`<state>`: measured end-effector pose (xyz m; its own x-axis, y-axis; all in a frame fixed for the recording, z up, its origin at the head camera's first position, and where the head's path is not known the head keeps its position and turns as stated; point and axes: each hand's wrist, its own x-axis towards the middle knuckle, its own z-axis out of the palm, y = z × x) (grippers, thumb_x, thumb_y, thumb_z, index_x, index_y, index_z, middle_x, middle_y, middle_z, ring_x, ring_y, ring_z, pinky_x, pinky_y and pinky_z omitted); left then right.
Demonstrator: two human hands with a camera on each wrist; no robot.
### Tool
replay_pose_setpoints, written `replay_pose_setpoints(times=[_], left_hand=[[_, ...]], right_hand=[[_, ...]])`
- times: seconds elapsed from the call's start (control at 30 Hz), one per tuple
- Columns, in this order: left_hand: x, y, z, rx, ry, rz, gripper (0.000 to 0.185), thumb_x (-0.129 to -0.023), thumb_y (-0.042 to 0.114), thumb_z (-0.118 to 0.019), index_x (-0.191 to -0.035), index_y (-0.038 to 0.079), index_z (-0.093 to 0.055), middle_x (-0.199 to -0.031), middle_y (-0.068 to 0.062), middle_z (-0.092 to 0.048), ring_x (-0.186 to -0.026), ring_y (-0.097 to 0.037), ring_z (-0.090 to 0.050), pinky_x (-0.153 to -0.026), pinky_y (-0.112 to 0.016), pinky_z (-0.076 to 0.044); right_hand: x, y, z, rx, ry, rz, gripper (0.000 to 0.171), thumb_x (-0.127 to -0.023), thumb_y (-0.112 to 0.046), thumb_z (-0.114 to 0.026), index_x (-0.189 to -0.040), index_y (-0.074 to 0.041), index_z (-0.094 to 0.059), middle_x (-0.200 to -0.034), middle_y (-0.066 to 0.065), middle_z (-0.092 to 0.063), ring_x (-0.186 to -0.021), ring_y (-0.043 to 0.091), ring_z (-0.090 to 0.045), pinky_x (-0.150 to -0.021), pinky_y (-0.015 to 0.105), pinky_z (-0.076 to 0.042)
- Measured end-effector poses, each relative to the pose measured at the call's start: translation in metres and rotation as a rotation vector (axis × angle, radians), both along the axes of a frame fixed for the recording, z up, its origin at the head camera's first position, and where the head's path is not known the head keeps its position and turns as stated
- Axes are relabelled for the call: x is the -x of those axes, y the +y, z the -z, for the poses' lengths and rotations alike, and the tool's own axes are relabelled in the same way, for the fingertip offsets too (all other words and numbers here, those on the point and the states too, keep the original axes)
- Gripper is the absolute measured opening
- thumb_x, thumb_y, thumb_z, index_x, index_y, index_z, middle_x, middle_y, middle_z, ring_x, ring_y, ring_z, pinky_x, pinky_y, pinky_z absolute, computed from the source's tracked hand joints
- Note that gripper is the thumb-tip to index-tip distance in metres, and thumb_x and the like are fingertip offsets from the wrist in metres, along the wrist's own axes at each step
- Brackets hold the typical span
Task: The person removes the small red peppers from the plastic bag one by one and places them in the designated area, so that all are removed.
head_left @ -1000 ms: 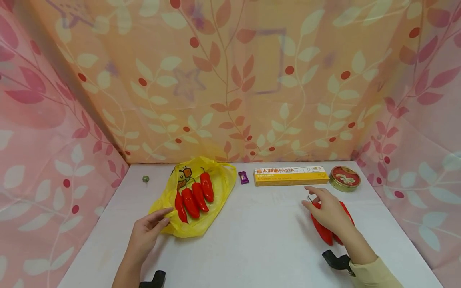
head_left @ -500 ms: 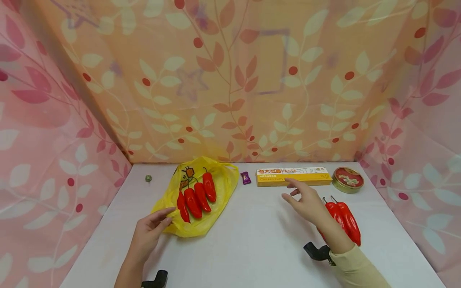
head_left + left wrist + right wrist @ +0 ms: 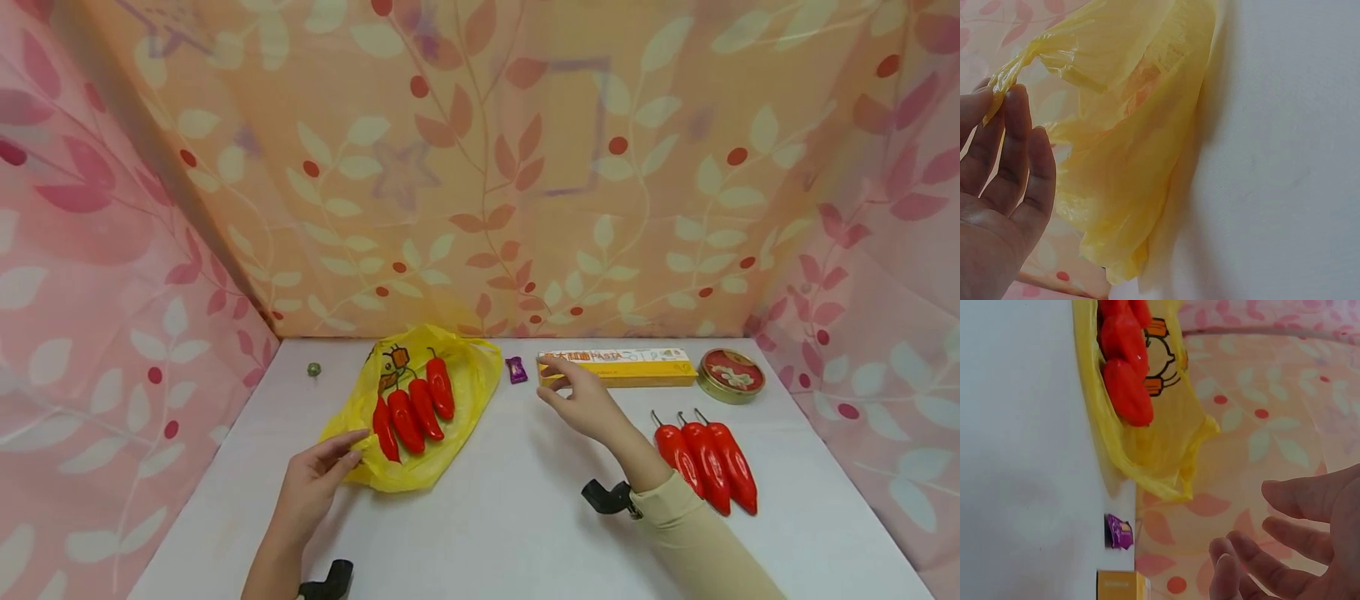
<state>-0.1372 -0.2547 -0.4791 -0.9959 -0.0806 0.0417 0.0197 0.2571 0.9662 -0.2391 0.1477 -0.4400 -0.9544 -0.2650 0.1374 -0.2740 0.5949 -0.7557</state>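
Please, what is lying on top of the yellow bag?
Four red peppers lie side by side on the yellow bag. The left hand pinches its near edge. Whether anything is under the bag cannot be seen; the plastic covers it.

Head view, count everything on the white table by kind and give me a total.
Red peppers on the yellow plastic bag: 4
Red peppers on the bare table: 3
Yellow plastic bag: 1
Yellow pasta box: 1
Round red tin: 1
Purple wrapped candy: 1
Small green ball: 1
Total: 12

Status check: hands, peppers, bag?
Left hand pinches yellow bag edge. Right hand open, empty, above table. Four peppers on bag, three peppers beside right arm. Nothing blocking.
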Motion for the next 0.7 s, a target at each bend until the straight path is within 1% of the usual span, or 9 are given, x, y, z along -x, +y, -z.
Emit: replay_pose_setpoints(times=[0.17,0.3,0.4,0.53,0.63,0.7], left_hand=[[0.0,0.0,-0.002,0.002,0.006,0.003,0.033,-0.098,0.01,-0.066,-0.13,0.004,-0.067,-0.131,-0.01,-0.066,-0.107,-0.003,-0.063,-0.09,-0.016,-0.055],[-0.002,-0.001,-0.002,0.005,0.013,-0.011,0.032,-0.098,0.01,-0.066,-0.129,0.004,-0.068,-0.13,-0.01,-0.066,-0.107,-0.002,-0.064,-0.089,-0.015,-0.055],[-0.002,0.0,-0.002,-0.011,0.018,-0.005,0.032,-0.097,0.008,-0.066,-0.129,0.003,-0.067,-0.13,-0.012,-0.066,-0.106,-0.003,-0.064,-0.089,-0.016,-0.055],[-0.001,0.0,-0.001,-0.021,0.018,-0.002,0.032,-0.097,0.007,-0.066,-0.129,0.003,-0.067,-0.129,-0.01,-0.067,-0.105,-0.004,-0.064,-0.089,-0.017,-0.056],[-0.001,0.0,0.0,-0.018,0.019,-0.01,0.032,-0.097,0.007,-0.066,-0.128,0.003,-0.068,-0.128,-0.009,-0.067,-0.105,-0.004,-0.064,-0.089,-0.017,-0.055],[-0.002,-0.001,-0.001,-0.014,0.02,-0.013,0.032,-0.097,0.007,-0.066,-0.128,0.003,-0.068,-0.129,-0.01,-0.067,-0.106,-0.004,-0.064,-0.089,-0.016,-0.055]], right_hand=[[0.012,-0.018,0.003,0.02,0.015,-0.035,0.049,-0.096,-0.022,-0.07,-0.143,-0.02,-0.055,-0.127,0.008,-0.066,-0.106,0.025,-0.066,-0.086,0.038,-0.061],[0.02,-0.032,0.004,0.034,0.019,-0.085,0.048,-0.095,-0.023,-0.071,-0.141,-0.019,-0.057,-0.124,0.007,-0.066,-0.104,0.024,-0.066,-0.084,0.037,-0.061],[0.024,-0.04,0.005,0.039,0.012,-0.12,0.048,-0.094,-0.022,-0.072,-0.14,-0.019,-0.058,-0.123,0.006,-0.067,-0.104,0.023,-0.066,-0.082,0.037,-0.06],[0.026,-0.05,0.008,0.058,-0.021,-0.153,0.05,-0.093,-0.023,-0.073,-0.141,-0.019,-0.058,-0.128,0.01,-0.066,-0.106,0.023,-0.065,-0.086,0.038,-0.06],[0.028,-0.06,0.011,0.069,-0.039,-0.165,0.05,-0.094,-0.024,-0.072,-0.142,-0.02,-0.057,-0.132,0.011,-0.065,-0.107,0.023,-0.065,-0.089,0.038,-0.06],[0.03,-0.066,0.013,0.074,-0.044,-0.176,0.049,-0.094,-0.023,-0.071,-0.141,-0.02,-0.057,-0.132,0.011,-0.065,-0.108,0.023,-0.065,-0.089,0.038,-0.06]])
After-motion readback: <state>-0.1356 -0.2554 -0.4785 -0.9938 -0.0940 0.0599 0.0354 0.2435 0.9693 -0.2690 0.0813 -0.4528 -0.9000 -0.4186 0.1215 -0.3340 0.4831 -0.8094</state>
